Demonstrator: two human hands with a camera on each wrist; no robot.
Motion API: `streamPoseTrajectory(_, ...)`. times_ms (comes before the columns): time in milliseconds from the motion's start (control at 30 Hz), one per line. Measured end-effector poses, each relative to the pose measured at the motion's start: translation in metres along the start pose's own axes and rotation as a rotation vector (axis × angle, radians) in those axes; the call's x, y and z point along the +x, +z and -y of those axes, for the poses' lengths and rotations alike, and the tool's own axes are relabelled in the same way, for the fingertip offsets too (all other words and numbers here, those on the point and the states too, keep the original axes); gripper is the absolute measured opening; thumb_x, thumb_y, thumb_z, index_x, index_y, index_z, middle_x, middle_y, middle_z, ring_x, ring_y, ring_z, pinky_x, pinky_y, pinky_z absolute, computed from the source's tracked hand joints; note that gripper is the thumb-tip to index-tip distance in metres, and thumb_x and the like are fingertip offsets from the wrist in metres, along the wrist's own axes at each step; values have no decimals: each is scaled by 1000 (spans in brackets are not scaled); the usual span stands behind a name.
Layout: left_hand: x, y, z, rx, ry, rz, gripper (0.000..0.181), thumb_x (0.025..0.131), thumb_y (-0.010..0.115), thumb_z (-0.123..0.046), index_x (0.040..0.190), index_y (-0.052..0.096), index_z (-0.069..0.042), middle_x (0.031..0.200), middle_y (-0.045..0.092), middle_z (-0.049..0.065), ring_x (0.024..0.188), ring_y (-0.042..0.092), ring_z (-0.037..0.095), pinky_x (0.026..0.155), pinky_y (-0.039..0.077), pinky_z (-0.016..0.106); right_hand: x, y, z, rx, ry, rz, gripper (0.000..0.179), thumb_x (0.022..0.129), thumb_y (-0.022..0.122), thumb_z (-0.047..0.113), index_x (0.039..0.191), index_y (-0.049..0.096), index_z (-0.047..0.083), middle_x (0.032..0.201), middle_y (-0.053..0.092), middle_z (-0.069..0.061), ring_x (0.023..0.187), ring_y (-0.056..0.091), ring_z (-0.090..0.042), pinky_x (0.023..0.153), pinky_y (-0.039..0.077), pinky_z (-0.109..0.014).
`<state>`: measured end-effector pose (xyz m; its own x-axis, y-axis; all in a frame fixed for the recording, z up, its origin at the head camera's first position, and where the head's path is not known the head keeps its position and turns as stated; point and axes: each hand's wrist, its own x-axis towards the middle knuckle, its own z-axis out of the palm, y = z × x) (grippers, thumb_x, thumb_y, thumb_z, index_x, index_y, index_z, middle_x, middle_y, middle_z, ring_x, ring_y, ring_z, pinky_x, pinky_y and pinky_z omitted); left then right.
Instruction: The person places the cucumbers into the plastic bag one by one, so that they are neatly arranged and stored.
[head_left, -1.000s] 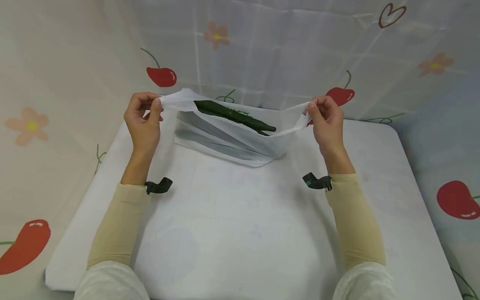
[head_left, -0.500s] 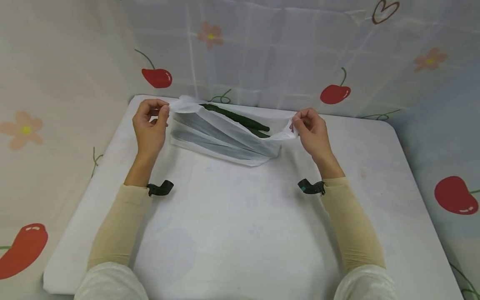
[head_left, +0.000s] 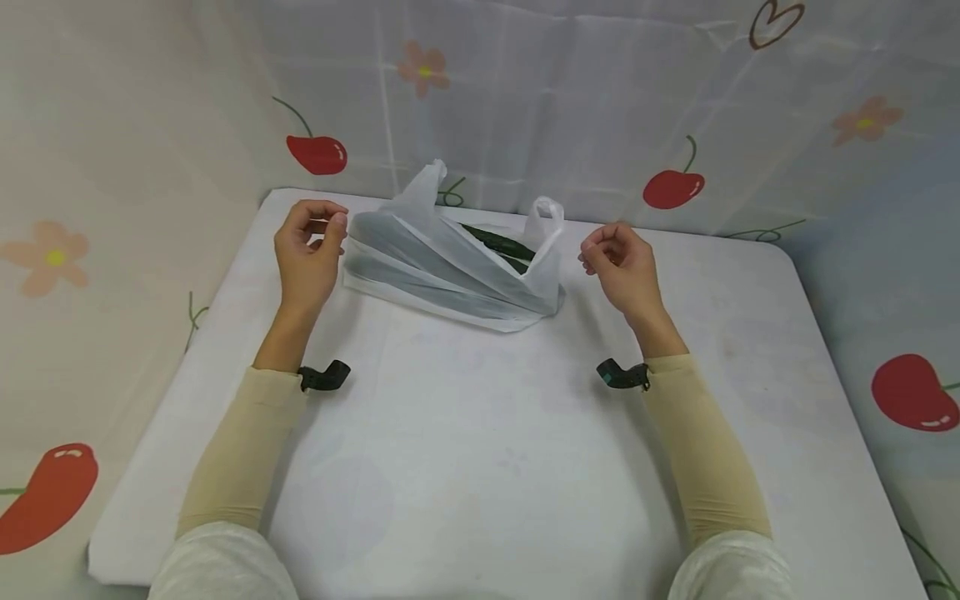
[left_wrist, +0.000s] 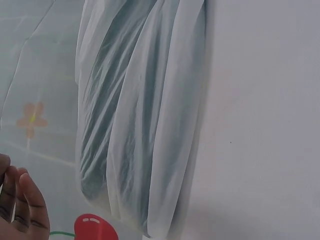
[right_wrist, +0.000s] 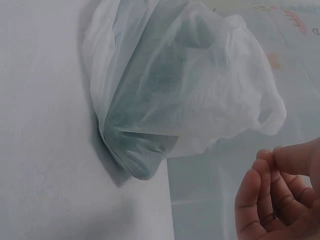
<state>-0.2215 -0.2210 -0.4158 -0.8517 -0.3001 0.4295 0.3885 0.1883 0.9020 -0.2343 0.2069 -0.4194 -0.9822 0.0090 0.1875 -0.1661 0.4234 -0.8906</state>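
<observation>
A thin white plastic bag point(head_left: 420, 258) lies on the white table, its two handles standing up loose. Dark green cucumbers point(head_left: 498, 242) show through its mouth; the rest of them is only a dark shade behind the plastic. Just left of the bag is my left hand point(head_left: 309, 258), thumb near the fingertips and nothing between them. My right hand point(head_left: 624, 271) hovers a short way right of the bag's right handle point(head_left: 551, 212), its fingers loosely bent and holding nothing. In the right wrist view a gap shows between the fingertips point(right_wrist: 265, 155) and the bag.
The white table point(head_left: 480, 450) stretches from the bag towards the person. Behind it hangs a pale curtain point(head_left: 585, 108) printed with cherries and flowers, close to the table's back edge. More printed cloth point(head_left: 135, 150) borders the left side. Each wrist wears a small black camera mount point(head_left: 324, 377).
Both hands have let go of the bag's handles, which now stand up by themselves. The right hand has come inward to the left, and the bag's mouth has narrowed over the cucumbers.
</observation>
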Motion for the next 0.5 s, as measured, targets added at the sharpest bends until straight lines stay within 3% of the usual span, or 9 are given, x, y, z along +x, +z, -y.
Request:
streamPoseTrajectory(100, 2, 0, 9, 26, 7, 14, 13, 103, 67, -11, 109, 74, -1, 104, 65, -5, 85, 62, 6, 67, 52, 14, -2, -2, -2, -36, 16, 2, 22, 108, 65, 28, 116, 65, 7, 98, 69, 4, 90, 67, -8, 82, 57, -13)
streamPoseTrajectory(267, 1, -2, 16, 149, 49, 83, 19, 103, 68, -16, 113, 74, -1, 105, 63, -13, 96, 63, 5, 76, 49, 17, -6, -13, -7, -96, -2, 11, 28, 108, 64, 33, 119, 66, 7, 107, 69, -4, 94, 66, -9, 84, 54, -14)
streamPoseTrajectory(367, 0, -4, 14, 238, 85, 167, 19, 104, 67, -18, 115, 75, -4, 110, 65, -4, 103, 64, 9, 84, 51, 21, -11, -22, -11, -160, -13, 38, 31, 109, 63, 34, 123, 66, 7, 116, 70, -7, 103, 66, -13, 93, 53, -20)
streamPoseTrajectory(500, -4, -8, 11, 397, 107, 323, 26, 105, 67, -21, 127, 73, -9, 131, 66, 9, 124, 63, 22, 104, 53, 39, -20, -34, -19, -277, -22, 103, 40, 108, 63, 35, 138, 62, 8, 140, 66, -11, 130, 63, -26, 116, 50, -42)
